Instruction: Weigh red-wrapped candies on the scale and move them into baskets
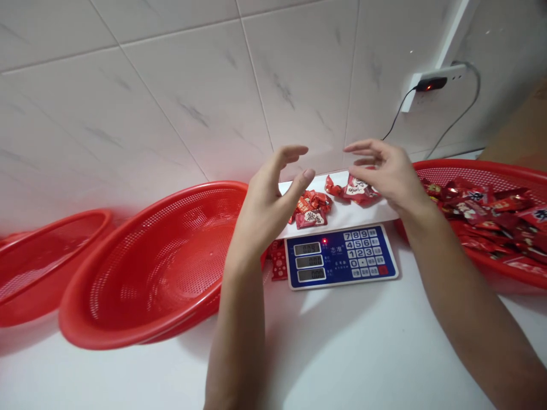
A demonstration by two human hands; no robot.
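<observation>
One hand stands on each side of centre frame. The left hand [267, 208] is half open, its fingers curved and thumb apart, gripping nothing, and it sits just left of a small heap of red sweet packets [311, 210]. The right hand [388, 171] is also open, its fingers spread and pointing left, and it is nearer a looser group of red packets [358, 191]; whether it touches them is hidden. Both groups lie on the white platform [342, 215] of a blue-faced digital scale [341, 256], which stands on the white bench [325, 353] and runs roughly across the frame between the hands. Red colanders [158, 265] lie to the left, and another full of packets [478, 216] sits right, against the tiled wall [192, 97].
</observation>
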